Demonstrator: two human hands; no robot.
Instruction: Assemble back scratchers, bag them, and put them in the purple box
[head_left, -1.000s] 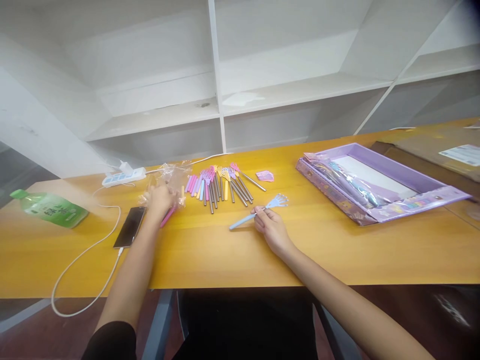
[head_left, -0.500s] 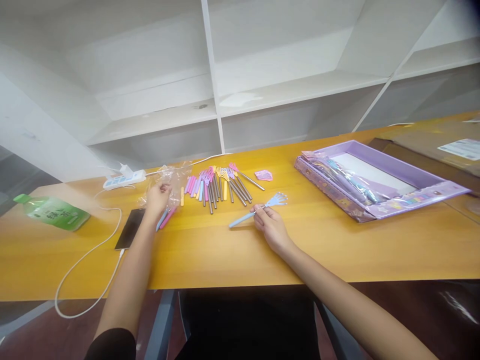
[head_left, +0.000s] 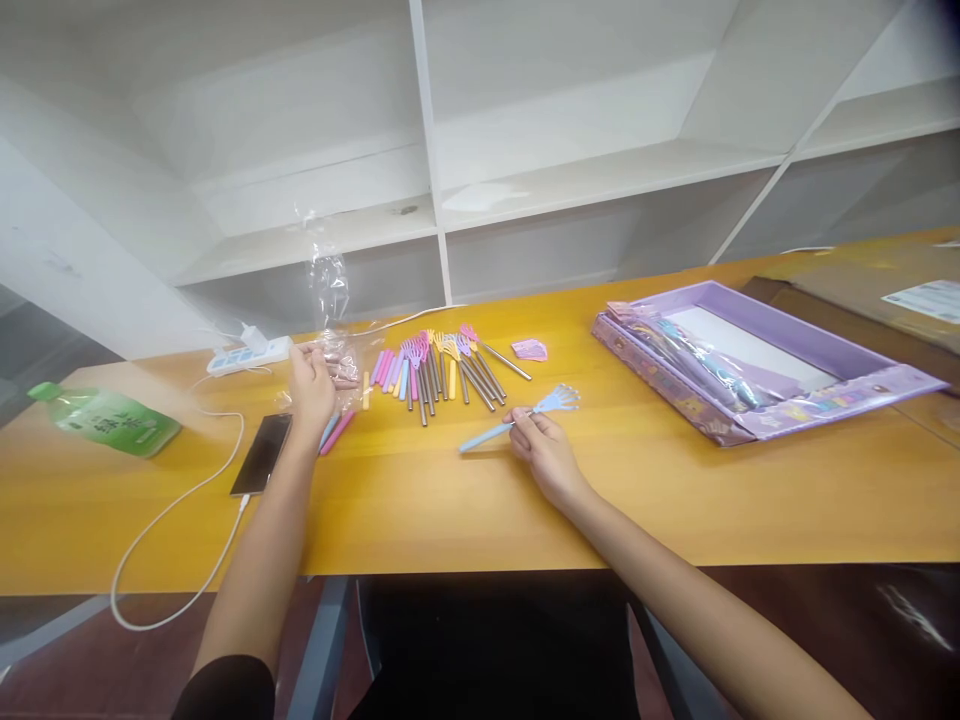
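Observation:
My right hand [head_left: 544, 450] grips a light-blue back scratcher [head_left: 484, 438] by its shaft, near the hand-shaped head that points right. My left hand [head_left: 313, 385] is at the crumpled clear plastic wrappers [head_left: 349, 350], fingers stretched out and apart. Above it a clear plastic bag [head_left: 328, 275] stands up in the air; whether it touches the fingers I cannot tell. Just right of the left hand lie a pink handle [head_left: 337, 433] and a blue handle, partly hidden. Between my hands is a pile of metal-shafted scratcher heads [head_left: 450, 350] with several coloured handles [head_left: 386, 370].
A phone [head_left: 260, 452] on a white cable, a green bottle [head_left: 105, 418] lying down and a power strip [head_left: 250, 352] are at left. Pink pieces [head_left: 529, 349] lie behind my right hand. A purple box [head_left: 832, 400] holds wrapped items; cardboard [head_left: 862, 300] is beyond. White shelving [head_left: 600, 170] backs the table.
My left hand's fingers have spread from a closed pose, and a clear bag now rises above them. My right hand still holds the blue back scratcher in nearly the same place.

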